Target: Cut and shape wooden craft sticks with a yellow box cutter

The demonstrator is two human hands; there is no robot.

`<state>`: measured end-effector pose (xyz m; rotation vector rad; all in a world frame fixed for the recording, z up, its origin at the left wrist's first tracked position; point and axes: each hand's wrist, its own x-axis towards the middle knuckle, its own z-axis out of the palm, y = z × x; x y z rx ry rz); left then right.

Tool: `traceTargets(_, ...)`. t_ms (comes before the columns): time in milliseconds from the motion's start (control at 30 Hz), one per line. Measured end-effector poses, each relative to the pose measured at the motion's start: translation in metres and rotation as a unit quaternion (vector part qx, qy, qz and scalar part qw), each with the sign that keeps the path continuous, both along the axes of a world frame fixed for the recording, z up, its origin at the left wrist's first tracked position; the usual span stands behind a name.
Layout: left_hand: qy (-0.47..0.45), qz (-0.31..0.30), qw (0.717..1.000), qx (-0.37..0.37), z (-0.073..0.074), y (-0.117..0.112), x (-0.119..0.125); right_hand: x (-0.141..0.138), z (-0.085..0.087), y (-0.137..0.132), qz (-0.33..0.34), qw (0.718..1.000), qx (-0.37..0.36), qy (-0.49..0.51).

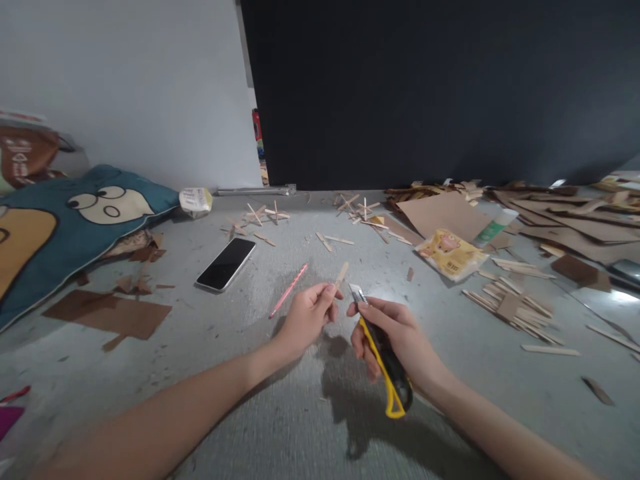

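Note:
Pinched between the thumb and fingers of my left hand [310, 315] is a wooden craft stick [342, 274], its rounded end pointing up and away. My right hand [395, 333] is wrapped round a yellow and black utility knife [384, 360]. A short length of blade shows at the knife's tip, close to the stick but apart from it. Just left of my left hand a pink patterned pencil or pen [289, 291] lies on the grey surface [240, 413]. Part of the stick is hidden by my fingers.
A smartphone [227, 264] lies to the left, near a blue cartoon cushion [100, 213] and cardboard scraps [107, 313]. Small stick pieces [340, 240] are scattered ahead. On the right are a yellow packet [450, 255], a glue stick [495, 227], craft sticks [510, 307] and cardboard sheets [565, 220].

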<state>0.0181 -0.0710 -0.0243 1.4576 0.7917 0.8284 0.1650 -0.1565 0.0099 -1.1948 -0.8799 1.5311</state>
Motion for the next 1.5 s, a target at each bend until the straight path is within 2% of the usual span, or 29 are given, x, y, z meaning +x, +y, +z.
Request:
traceTargets(167,0.048,0.016,0.996,0.067,0.001,-0.004,-0.003,-0.001,-0.003,-0.004,-0.009,0.992,0.043,-0.122)
traceTargets(467,0.094,0.012,0.983,0.159,0.002,-0.008,-0.007,-0.002,-0.005,-0.003,0.018,0.989,0.023,-0.144)
traceTargets(733,0.11,0.013,0.981,0.161,0.001,-0.008,-0.007,-0.002,-0.009,-0.001,0.028,0.988,0.008,-0.152)
traceTargets(833,0.105,0.008,0.983,0.15,0.001,-0.007,-0.007,-0.003,-0.01,0.001,0.033,0.992,-0.004,-0.118)
traceTargets(967,0.074,-0.004,0.992,0.1,0.0,-0.005,-0.006,-0.005,-0.011,0.001,0.048,0.997,-0.017,-0.065)
traceTargets(1133,0.026,-0.009,0.999,0.031,-0.003,-0.006,-0.004,-0.006,-0.01,-0.003,-0.016,0.996,0.049,-0.071)
traceTargets(1267,0.049,0.009,0.996,0.078,-0.002,-0.008,-0.005,-0.003,-0.011,-0.002,-0.04,0.985,0.097,-0.134)
traceTargets(1500,0.093,0.009,0.985,0.144,0.001,-0.008,-0.005,-0.002,-0.015,-0.001,-0.01,0.981,0.078,-0.175)
